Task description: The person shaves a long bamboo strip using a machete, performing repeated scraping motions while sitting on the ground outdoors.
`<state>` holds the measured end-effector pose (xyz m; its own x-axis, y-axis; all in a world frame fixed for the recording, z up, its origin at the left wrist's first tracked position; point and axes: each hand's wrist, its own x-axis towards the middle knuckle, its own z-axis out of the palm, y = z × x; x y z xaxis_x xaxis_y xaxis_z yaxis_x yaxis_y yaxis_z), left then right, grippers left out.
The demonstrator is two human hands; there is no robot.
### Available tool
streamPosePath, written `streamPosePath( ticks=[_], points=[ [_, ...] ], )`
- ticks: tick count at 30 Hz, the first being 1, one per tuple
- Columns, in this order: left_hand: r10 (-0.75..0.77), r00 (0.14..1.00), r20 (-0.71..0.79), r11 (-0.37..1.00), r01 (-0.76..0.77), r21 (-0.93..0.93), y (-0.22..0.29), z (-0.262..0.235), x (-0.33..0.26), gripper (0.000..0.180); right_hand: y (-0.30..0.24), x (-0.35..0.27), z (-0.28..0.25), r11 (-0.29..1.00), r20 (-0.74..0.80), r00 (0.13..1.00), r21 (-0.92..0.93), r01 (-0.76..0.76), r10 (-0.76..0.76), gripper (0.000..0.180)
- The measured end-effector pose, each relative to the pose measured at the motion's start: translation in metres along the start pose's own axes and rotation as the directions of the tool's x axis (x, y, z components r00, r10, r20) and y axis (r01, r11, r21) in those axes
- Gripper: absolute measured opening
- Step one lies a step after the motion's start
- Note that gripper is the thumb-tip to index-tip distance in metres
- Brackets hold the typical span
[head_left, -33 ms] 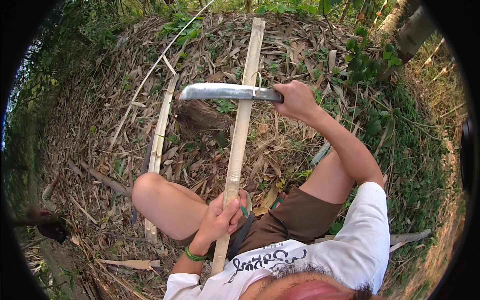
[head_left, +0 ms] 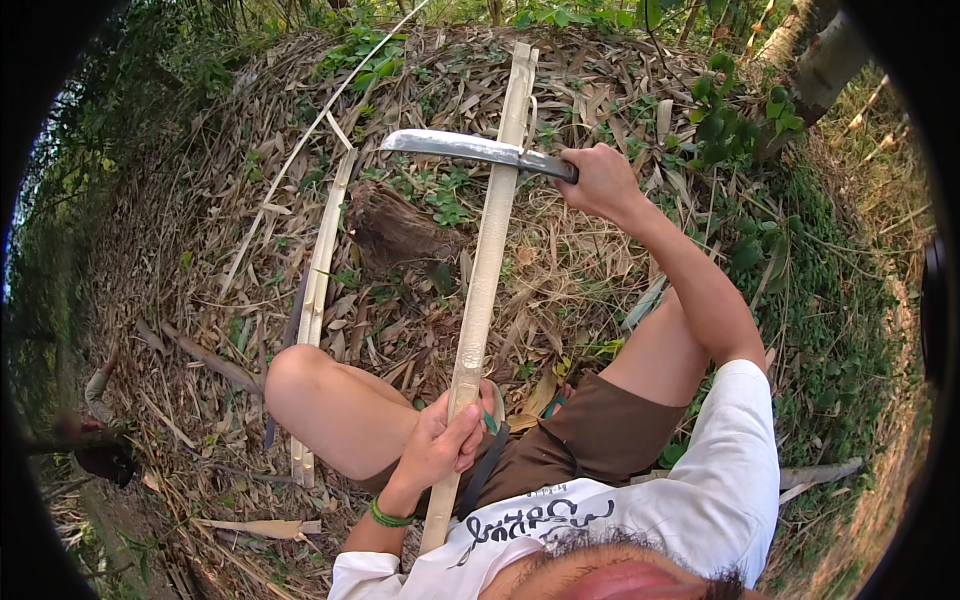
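Note:
A long, pale split bamboo strip (head_left: 486, 270) runs from against my shirt away over the ground, tilted slightly right at its far end. My left hand (head_left: 440, 447) is wrapped around its near part, by my lap. In my right hand (head_left: 603, 183) is the dark handle of a machete (head_left: 445, 145), its blade pointing left. Near the handle, the blade crosses the strip toward its far end. A thin curled sliver of bamboo (head_left: 532, 118) stands up along the strip's right side, just beyond the blade. Whether the edge is cutting at this instant, I cannot tell.
A short brown log (head_left: 398, 228) lies left of the strip. Farther left are pale bamboo pieces (head_left: 322, 270) and a long thin strip (head_left: 290, 160). Dry leaves (head_left: 540, 290) cover the ground. Green plants and a trunk (head_left: 825, 70) stand at the far right.
The machete and my right hand have moved farther away along the strip and slightly right. The strip's far end has shifted a little right. My left hand keeps its hold.

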<state>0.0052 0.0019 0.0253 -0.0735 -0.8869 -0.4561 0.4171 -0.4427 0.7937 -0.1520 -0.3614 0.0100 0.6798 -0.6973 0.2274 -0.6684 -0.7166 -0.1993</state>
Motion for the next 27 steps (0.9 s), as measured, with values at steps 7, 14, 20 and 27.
streamPosePath(
  ticks=[7, 14, 20, 27],
  points=[
    [-0.011, 0.999, -0.035, 1.000, 0.012, 0.017, -0.008, -0.011, -0.003, 0.026, -0.030, -0.018, 0.002, 0.978, 0.043, 0.977, -0.003, 0.208, -0.207, 0.021],
    [-0.045, 0.999, -0.021, 0.999, 0.045, 0.027, -0.020, -0.010, -0.005, 0.025, 0.021, 0.006, 0.001, 1.000, -0.074, 0.997, -0.020, 0.010, -0.011, 0.020],
    [-0.115, 0.993, 0.012, 0.993, 0.114, 0.037, -0.021, -0.009, -0.025, 0.018, 0.044, 0.008, -0.007, 0.989, -0.019, 0.989, 0.000, -0.149, 0.149, 0.021],
    [-0.141, 0.990, -0.026, 0.990, 0.141, -0.018, -0.023, -0.018, -0.020, 0.019, 0.034, -0.002, 0.016, 1.000, 0.047, 0.999, 0.006, 0.018, -0.018, 0.023]
  ],
)
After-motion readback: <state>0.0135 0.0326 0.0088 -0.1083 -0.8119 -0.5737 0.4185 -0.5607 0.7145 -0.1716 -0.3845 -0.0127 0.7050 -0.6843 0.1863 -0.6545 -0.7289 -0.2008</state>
